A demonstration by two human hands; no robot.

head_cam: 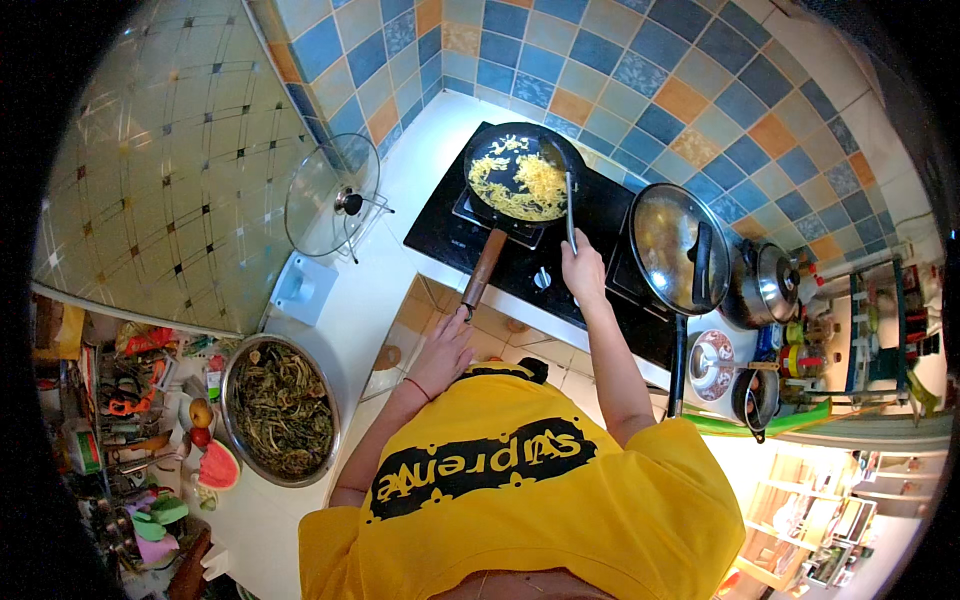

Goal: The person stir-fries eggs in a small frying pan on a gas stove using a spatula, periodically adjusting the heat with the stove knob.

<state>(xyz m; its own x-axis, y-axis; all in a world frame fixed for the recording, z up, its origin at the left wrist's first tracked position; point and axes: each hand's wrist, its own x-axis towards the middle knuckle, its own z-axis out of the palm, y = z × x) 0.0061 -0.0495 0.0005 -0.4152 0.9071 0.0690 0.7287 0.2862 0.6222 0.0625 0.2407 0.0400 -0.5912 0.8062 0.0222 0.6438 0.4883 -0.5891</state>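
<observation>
A dark frying pan (517, 176) with a brown handle (484, 271) sits on the left burner of a black gas stove (442, 221). Yellow shredded food (541, 181) lies in it, heaped at the right and spread thinly elsewhere. My right hand (585, 268) is closed around the handle of a metal spatula (570, 210), whose dark blade rests at the pan's right side. At the end of the pan's handle is my left hand (442, 352), its fingers touching the tip; whether they grip it I cannot tell.
A lidded pan (667, 251) covers the right burner, its handle jutting towards me. Beside it stand a steel pot (765, 289) and a patterned bowl (711, 364). On the left are a glass lid (322, 206) on a stand, a steel basin (330, 442) of leafy vegetables and a watermelon piece (219, 465).
</observation>
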